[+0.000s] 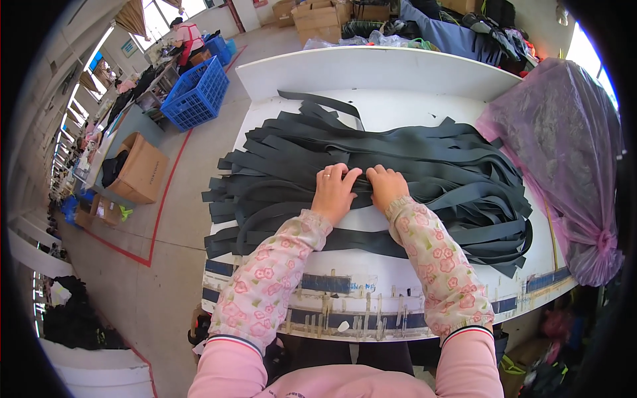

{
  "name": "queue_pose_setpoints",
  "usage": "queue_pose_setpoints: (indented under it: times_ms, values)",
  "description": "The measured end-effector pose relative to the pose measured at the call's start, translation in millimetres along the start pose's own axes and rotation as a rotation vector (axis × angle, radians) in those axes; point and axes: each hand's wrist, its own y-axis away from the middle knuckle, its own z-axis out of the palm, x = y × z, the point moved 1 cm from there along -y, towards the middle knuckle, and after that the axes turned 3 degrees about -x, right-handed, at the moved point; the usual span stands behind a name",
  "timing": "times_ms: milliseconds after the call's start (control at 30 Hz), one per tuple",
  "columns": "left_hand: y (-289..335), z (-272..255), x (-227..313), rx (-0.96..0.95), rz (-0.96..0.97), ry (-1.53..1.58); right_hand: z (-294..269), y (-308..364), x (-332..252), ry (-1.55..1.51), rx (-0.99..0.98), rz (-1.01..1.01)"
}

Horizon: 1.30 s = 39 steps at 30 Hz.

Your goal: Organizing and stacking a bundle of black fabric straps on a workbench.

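Observation:
A wide heap of dark grey fabric straps lies across the white table. Many strap ends fan out at the left, and loops bend round at the right. Both hands rest at the middle of the heap, close together. My left hand has its fingers curled onto the straps, thumb toward the other hand. Beside it, my right hand bends its fingers over the straps in the same way. The fingertips press among the dark bands, and which single strap each one grips is hidden. Floral sleeve covers reach to both wrists.
A raised white board closes the table's far side. At the right stands a large pink plastic bag, tied. A blue crate and a cardboard box stand on the left. Farther off, a person in a red apron works.

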Motion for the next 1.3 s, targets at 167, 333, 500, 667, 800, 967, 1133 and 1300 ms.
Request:
queue_pose_setpoints:
  times_ms: [167,333,500,667,800,967,1133,1300]
  values:
    - [98,-12,17,-0.081,0.465,0.301,-9,38,-15,-0.058,-0.111,-0.182]
    - [136,7,9,-0.515,0.192,0.123,5,45,-20,0.076,-0.204,-0.081]
    - [137,26,-13,-0.658,0.017,0.180,1,37,-19,0.011,-0.267,-0.045]
    - [126,28,-28,-0.589,0.088,0.228,-152,34,26,-0.484,-0.419,-0.140]
    - [123,27,-41,-0.599,0.051,0.305,-286,67,74,-0.979,-0.180,-0.103]
    - [113,29,-45,-0.546,0.002,0.496,-424,149,148,-0.928,0.359,0.048]
    - [85,34,-10,-0.230,0.058,0.273,-467,197,190,-0.868,0.460,0.134]
    - [44,50,7,-0.035,0.032,-0.161,-502,241,215,-0.910,0.689,0.229]
